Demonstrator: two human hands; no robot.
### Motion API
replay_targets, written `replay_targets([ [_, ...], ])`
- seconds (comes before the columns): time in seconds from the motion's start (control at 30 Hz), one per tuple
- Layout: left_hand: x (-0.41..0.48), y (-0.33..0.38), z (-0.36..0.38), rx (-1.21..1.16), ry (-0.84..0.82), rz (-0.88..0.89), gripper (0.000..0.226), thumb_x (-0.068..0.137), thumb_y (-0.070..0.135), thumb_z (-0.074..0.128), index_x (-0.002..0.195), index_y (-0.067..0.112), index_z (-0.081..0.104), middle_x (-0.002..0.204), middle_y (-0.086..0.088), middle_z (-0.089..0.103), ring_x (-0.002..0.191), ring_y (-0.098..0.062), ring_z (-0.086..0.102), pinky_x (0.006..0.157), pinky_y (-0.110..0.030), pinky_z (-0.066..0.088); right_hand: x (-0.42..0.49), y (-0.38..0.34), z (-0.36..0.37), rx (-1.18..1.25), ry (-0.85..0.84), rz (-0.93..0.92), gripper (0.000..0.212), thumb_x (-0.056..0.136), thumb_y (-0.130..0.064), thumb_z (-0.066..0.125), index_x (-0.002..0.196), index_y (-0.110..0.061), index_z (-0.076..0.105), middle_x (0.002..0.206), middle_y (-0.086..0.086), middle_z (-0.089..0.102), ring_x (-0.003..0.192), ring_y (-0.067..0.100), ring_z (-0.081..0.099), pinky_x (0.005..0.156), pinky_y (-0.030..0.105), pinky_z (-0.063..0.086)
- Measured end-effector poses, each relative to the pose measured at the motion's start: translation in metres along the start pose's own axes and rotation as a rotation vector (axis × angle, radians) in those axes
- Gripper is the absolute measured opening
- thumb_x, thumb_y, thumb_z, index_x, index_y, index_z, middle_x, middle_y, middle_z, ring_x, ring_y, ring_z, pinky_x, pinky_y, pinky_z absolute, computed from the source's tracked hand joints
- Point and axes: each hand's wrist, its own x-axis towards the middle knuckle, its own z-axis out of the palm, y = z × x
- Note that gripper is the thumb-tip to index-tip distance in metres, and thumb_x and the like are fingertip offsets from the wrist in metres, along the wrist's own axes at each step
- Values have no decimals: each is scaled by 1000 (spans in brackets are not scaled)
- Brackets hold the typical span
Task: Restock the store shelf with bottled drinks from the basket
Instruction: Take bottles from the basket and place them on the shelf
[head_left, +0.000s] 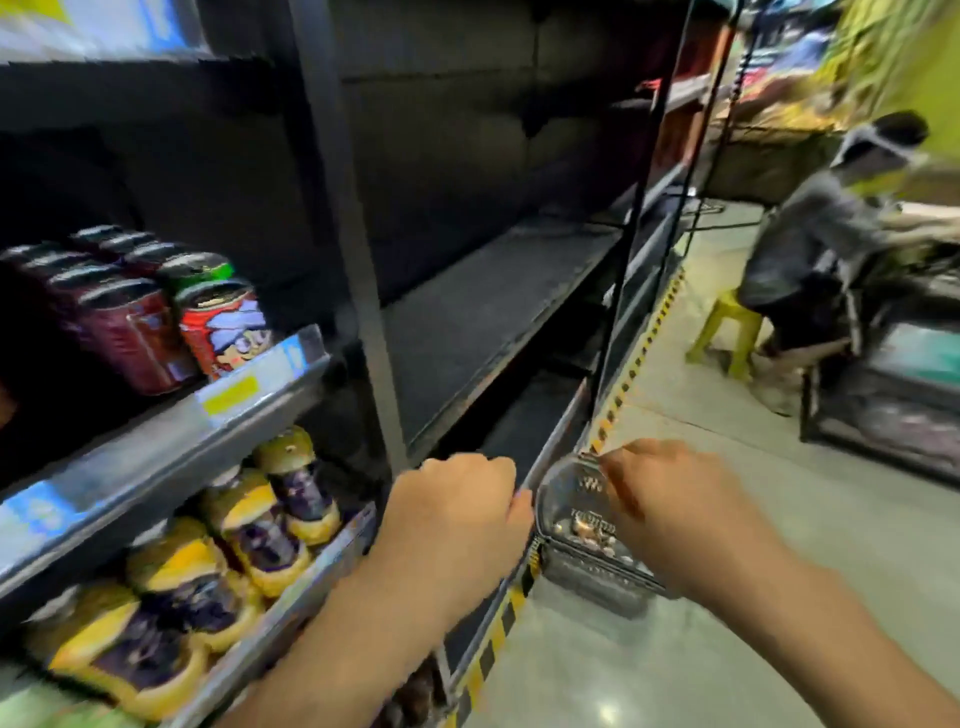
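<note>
Reaching fwd w/ both arms over the floor, blurry view. My left hand (457, 512) is curled into a loose fist, knuckles up, right by the front edge of the low shelf; can't tell if anything's in it. My right hand (675, 514) is also curled, fingers bent down over the far side of the basket (587, 540); can't tell whether it grips the rim or a handle. Basket sits on the floor (727, 597), just beside the shelf unit (467, 332), between my two hands; dark wire/plastic, small stuff inside, too blurred to name. Floor is smooth pale concrete, shiny, w/ a yellow-black hazard strip (639, 353) running along the shelf base. Shelf bay beyond the basket is dark & bare metal. Left of the basket, upper tier holds cans (218, 322), lower tier holds yellow-purple bottles (260, 530), price tags on the rails. Far beyond the basket, a person (815, 249) in grey sits on a yellow stool (727, 332).
</note>
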Motion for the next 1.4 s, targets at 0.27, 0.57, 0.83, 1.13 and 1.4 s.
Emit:
replay_targets([
  [0.27,108,74,129,-7,-431,173,24,101,42,37,93,24,51,102,-1,63,96,-28,61,79,-37,49,5,133,111,47,-224,302,27,95,-31,38,106,-21,61,113,2,65,105,28,62,78,34,48],
  [0.57,283,152,306,39,-740,101,27,98,22,41,111,13,63,118,-7,65,108,-31,62,83,-34,44,124,291,224,137,-405,388,27,91,-25,43,109,-21,64,110,3,67,104,26,64,81,34,50],
  [0.83,387,182,447,0,-882,78,25,98,29,43,112,21,62,110,-1,65,100,-22,63,81,-33,46,205,386,343,276,-586,420,29,94,-27,43,115,-22,62,117,1,65,111,26,59,88,34,47],
  [1.13,439,169,657,33,-1043,102,25,99,34,42,115,22,58,119,-2,63,110,-24,60,90,-38,44,267,429,540,457,-826,567,26,90,-24,47,111,-19,62,111,4,69,103,25,64,87,34,49],
  [1.4,437,138,898,33,-1139,96,40,96,31,49,135,24,53,124,-4,63,106,-24,63,89,-37,52,303,442,771,601,-922,815,24,92,-29,53,108,-15,66,112,7,69,105,28,65,83,33,50],
])
